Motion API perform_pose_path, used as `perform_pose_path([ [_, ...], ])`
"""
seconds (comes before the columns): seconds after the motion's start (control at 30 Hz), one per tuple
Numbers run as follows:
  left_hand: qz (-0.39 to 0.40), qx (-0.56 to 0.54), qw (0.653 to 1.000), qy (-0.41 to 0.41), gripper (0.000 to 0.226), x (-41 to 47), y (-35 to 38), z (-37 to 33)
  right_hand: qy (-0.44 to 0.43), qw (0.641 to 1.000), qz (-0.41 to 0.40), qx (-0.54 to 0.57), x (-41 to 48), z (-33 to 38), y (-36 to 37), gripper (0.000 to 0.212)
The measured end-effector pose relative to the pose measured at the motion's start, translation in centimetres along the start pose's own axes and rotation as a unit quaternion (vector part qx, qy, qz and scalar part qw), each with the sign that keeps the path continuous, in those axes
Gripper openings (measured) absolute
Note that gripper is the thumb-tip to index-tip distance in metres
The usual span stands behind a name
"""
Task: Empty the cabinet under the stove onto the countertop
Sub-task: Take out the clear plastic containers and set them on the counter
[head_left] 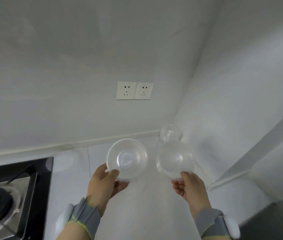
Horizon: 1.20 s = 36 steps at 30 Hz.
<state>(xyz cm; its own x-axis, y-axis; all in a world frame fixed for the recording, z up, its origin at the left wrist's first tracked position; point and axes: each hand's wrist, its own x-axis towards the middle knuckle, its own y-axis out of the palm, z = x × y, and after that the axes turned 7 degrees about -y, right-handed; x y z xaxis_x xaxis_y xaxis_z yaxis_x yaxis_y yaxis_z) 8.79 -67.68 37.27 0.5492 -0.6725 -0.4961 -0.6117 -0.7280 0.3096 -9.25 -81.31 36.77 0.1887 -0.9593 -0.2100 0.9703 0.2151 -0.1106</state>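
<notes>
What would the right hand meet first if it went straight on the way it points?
Probably the small clear container in the corner, just beyond the clear bowl the right hand holds. The bowl's far rim would reach it first, then the wall. Depth is unclear in this one view.

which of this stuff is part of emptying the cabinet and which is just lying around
Part of the job:
- left bowl, gripped by the left hand
- right bowl, gripped by the right hand
- clear container in the corner, probably unloaded already
- countertop

Just there:
- stove
- wall sockets
</notes>
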Motion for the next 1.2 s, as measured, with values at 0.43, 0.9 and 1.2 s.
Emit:
perform_pose_path([
  [0.43,-0.022,0.026,0.999,0.014,0.029,7.0,3.6,-3.8,-0.012,0.999,-0.008,0.045,9.6,2.7,1.2,0.01],
  [0.9,-0.058,0.067,0.995,-0.044,0.028,17.9,10.1,-2.7,0.014,0.999,-0.024,0.043,26.6,1.2,1.7,0.012],
  [1.2,-0.072,0.071,0.992,-0.07,0.029,22.3,12.4,-2.1,0.042,0.999,-0.015,0.021,33.8,-0.7,3.1,0.006],
])
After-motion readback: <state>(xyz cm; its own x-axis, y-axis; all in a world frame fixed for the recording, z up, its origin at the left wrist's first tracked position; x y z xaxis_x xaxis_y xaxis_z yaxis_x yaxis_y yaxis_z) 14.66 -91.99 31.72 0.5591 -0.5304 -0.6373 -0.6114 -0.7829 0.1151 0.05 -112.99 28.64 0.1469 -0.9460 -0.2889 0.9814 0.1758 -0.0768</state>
